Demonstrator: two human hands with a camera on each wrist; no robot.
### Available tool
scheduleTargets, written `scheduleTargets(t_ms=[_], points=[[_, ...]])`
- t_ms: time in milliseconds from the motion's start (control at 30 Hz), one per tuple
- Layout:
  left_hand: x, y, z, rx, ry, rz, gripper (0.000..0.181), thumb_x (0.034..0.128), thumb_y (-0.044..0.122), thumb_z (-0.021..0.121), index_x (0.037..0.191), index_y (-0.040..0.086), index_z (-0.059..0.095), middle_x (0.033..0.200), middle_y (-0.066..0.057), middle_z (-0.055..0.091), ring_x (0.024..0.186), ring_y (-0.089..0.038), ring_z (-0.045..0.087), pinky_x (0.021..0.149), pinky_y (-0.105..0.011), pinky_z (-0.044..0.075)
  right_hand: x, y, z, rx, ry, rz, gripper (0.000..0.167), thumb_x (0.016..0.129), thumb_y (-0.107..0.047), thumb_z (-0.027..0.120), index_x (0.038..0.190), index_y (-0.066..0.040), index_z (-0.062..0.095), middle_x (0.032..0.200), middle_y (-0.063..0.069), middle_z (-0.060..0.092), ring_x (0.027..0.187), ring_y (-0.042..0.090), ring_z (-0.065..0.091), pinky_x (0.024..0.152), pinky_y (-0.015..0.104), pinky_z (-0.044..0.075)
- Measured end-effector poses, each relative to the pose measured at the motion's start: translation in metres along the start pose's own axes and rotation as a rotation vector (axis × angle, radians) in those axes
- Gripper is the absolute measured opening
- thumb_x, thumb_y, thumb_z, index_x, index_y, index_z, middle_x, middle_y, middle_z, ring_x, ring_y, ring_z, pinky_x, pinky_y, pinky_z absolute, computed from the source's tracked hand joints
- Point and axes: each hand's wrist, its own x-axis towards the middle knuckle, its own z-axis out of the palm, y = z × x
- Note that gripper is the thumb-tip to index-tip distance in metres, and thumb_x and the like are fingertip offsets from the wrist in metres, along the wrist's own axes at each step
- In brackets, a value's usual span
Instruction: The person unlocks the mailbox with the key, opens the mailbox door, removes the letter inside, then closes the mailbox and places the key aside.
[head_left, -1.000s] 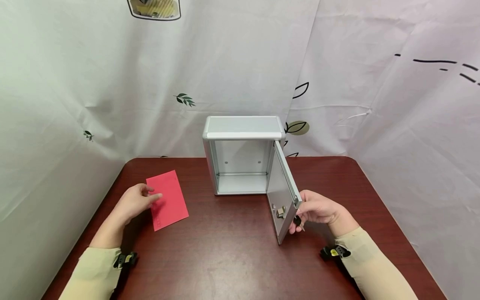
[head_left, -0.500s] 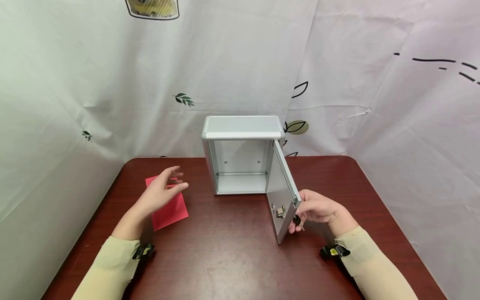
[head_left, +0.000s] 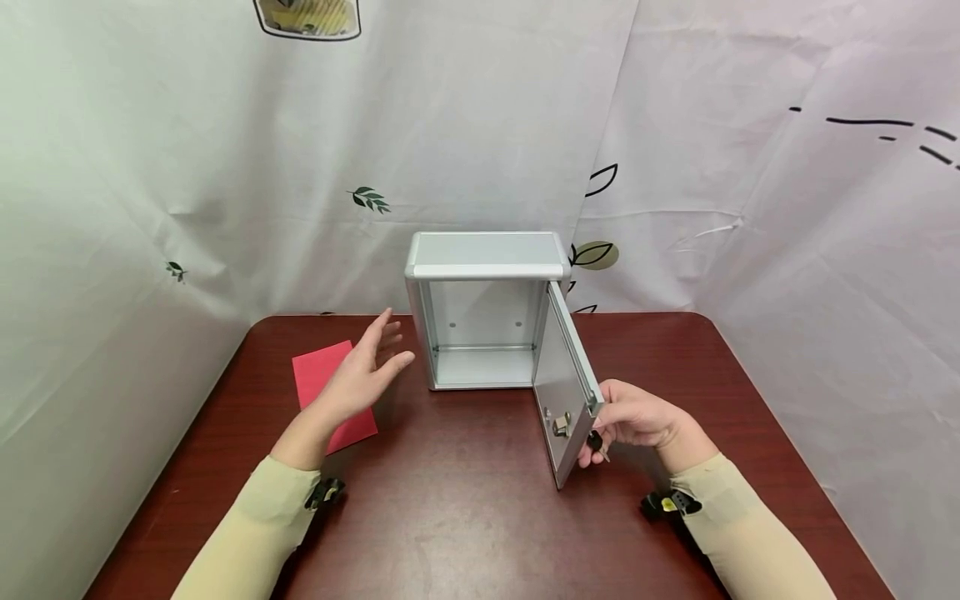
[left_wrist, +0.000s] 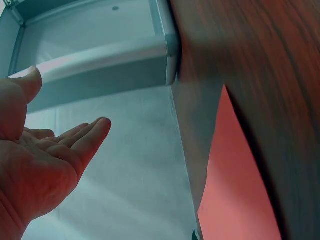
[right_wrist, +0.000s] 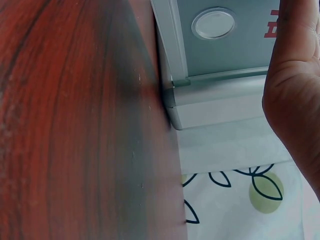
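Note:
A silver metal box (head_left: 487,254) stands at the back of the table, its front door (head_left: 564,383) swung out to the right. My right hand (head_left: 637,417) grips the free edge of that door. Beside its fingers hangs a key with a black head (head_left: 595,440), and a lock (head_left: 561,425) sits on the door's inner face. To the left of the box, my left hand (head_left: 360,379) is raised with spread fingers and holds nothing. Below it a flat red envelope (head_left: 318,371) lies on the table, partly hidden by the hand and wrist.
The dark red wooden table (head_left: 450,517) has rounded back corners. White printed cloth (head_left: 480,125) hangs behind it and along both sides. In the right wrist view, a round plate (right_wrist: 214,24) and red lettering (right_wrist: 270,25) show on the door's outer face.
My left hand has come off the red envelope and moved right and away from me, toward the box. The right hand, door and envelope have stayed in place.

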Motion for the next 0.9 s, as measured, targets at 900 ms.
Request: scheduleTargets(t_ms=[900], points=[[0.016,0.015,0.032,0.017,0.025,0.046,0.076,0.1215,0.034,0.049,0.181,0.017,0.004,0.186,-0.009,0.012,0.169,-0.035,0.02,0.133,-0.06,0.024,0.0,0.002,-0.001,-0.007,-0.022,-0.007,0.042,0.107,0.009,0.042,0.125,0.001,0.08,0.112,0.019,0.082,0.104,0.025,0.082,0.087,0.034,0.066]])
